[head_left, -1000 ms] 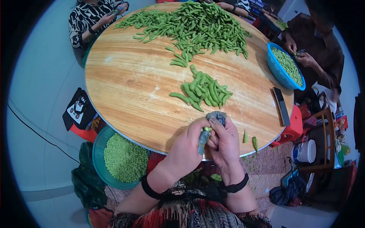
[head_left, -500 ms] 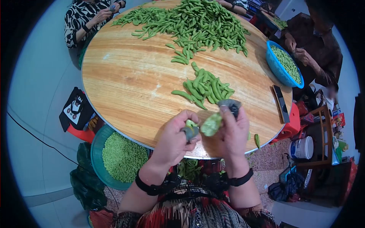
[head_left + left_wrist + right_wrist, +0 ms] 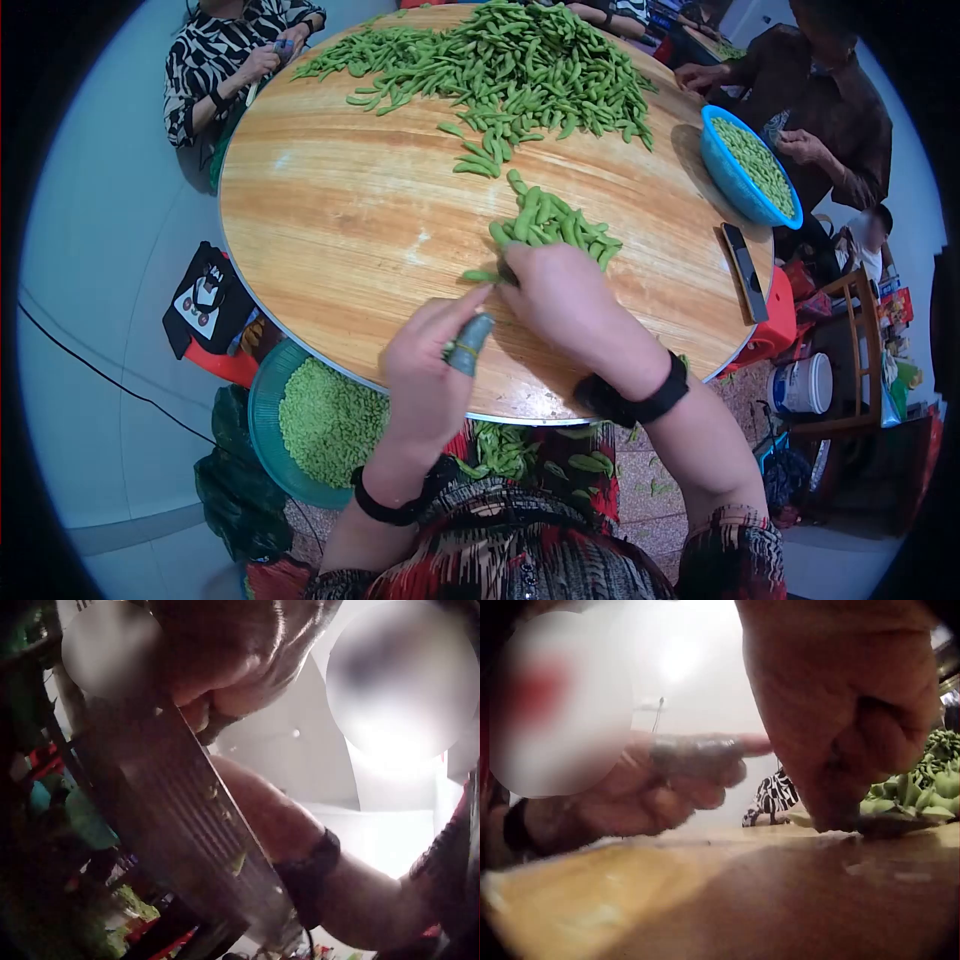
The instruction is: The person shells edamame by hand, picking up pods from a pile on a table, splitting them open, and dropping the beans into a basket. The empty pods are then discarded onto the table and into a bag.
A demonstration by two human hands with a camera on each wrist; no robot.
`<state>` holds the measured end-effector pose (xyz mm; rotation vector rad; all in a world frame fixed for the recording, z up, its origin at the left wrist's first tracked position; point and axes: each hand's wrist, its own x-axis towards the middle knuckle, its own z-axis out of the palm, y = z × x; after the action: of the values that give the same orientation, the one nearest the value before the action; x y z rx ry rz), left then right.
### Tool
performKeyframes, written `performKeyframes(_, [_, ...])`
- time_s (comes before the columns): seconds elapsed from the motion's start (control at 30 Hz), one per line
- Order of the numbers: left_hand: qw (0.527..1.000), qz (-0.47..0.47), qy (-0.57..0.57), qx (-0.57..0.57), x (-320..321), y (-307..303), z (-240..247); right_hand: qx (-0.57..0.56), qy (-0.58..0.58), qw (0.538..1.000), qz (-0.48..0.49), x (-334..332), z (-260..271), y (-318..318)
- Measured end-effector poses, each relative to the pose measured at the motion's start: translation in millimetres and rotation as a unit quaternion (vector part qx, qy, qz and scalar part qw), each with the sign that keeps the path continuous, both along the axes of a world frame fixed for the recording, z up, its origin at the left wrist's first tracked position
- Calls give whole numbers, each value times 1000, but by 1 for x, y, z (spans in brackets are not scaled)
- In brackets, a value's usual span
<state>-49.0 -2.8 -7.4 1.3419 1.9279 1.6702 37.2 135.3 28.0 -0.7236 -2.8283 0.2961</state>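
Note:
A small pile of green edamame pods (image 3: 560, 220) lies on the round wooden table. My right hand (image 3: 565, 295) reaches down at the pile's near left side, its fingertips pinching an edamame pod (image 3: 479, 275) against the tabletop. The fingertips are partly hidden behind the back of the hand. My left hand (image 3: 425, 345) hovers over the table's near edge, fingers loosely bent and pointing toward the right hand. A grey cover (image 3: 470, 343) wraps its thumb. In the right wrist view, the left hand (image 3: 667, 787) shows nothing between its fingers.
A large edamame heap (image 3: 560, 75) covers the table's far side. A blue basket (image 3: 735, 185) of shelled beans and a phone (image 3: 743, 272) are at right. Below the left edge is a green basin (image 3: 262, 420) of beans. Two people (image 3: 235, 60) (image 3: 815, 100) sit around the table.
The hands have parted. The right hand has let go of the opened pod it held and moved forward and left to the small pile. The left hand has shifted slightly left.

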Motion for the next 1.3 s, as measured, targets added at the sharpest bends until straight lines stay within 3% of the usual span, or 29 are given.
performKeyframes(0.03, [988, 20, 150, 20, 4, 3, -1, -52, 31, 998, 7, 8, 2, 0])
performKeyframes(0.07, [988, 21, 149, 21, 9, 5, 1, -52, 30, 998, 8, 16, 8, 0])
performKeyframes(0.13, [991, -32, 127, -20, 21, 5, 7, -325, 42, 944, -26, 34, 17, 0])
performKeyframes(0.17, [991, -34, 128, -21, 25, 5, 8, -326, 43, 944, -27, 40, 14, -4])
performKeyframes(0.23, [994, -31, 105, -15, 32, 7, 9, -539, 149, 829, -30, 52, 10, -12])
performKeyframes(0.27, [994, -34, 106, -16, 31, 6, 12, -580, 99, 806, -65, 62, 18, -10])
performKeyframes(0.33, [979, -68, -175, -85, 27, 4, 20, -563, 157, 806, -88, 71, 14, -20])
performKeyframes(0.37, [979, -66, -174, -87, 26, 4, 17, -545, 212, 804, -110, 75, 12, -26])
performKeyframes(0.43, [879, -104, -464, 25, 25, 6, 11, -551, 204, 806, -77, 80, 12, -36])
performKeyframes(0.5, [866, -106, -488, 26, 28, 6, 12, -684, 187, 705, -5, 84, 14, -42])
performKeyframes(0.53, [850, -109, -514, 28, 29, 7, 13, -683, 184, 706, 22, 85, 12, -43])
performKeyframes(0.67, [865, -121, -487, 3, 29, 6, 14, -714, 187, 674, 20, 90, 6, -41])
performKeyframes(0.77, [904, -102, -415, -9, 31, 9, 10, -736, 183, 652, -8, 89, 6, -42])
performKeyframes(0.83, [989, -95, -98, 49, 32, 10, 2, -758, 190, 622, -46, 89, 7, -44])
performKeyframes(0.87, [989, -96, -98, 48, 33, 10, 2, -758, 190, 622, -46, 91, 6, -45])
performKeyframes(0.93, [910, -175, -373, 44, 34, 8, 8, -823, 193, 532, -40, 95, 5, -46])
performKeyframes(0.97, [910, -174, -373, 43, 33, 9, 10, -824, 193, 532, -40, 96, 5, -47])
performKeyframes(1.03, [762, -260, -592, 45, 26, 10, 14, -838, 199, 508, -27, 95, 6, -48])
performKeyframes(1.17, [728, -280, -625, 41, 26, 14, 8, -801, 212, 556, -59, 87, 6, -50])
performKeyframes(1.27, [935, -93, -341, -11, 41, 20, 9, -512, 227, 825, -75, 78, 4, -54])
performKeyframes(1.3, [935, -90, -342, -7, 41, 23, 5, -510, 224, 827, -71, 77, 2, -53])
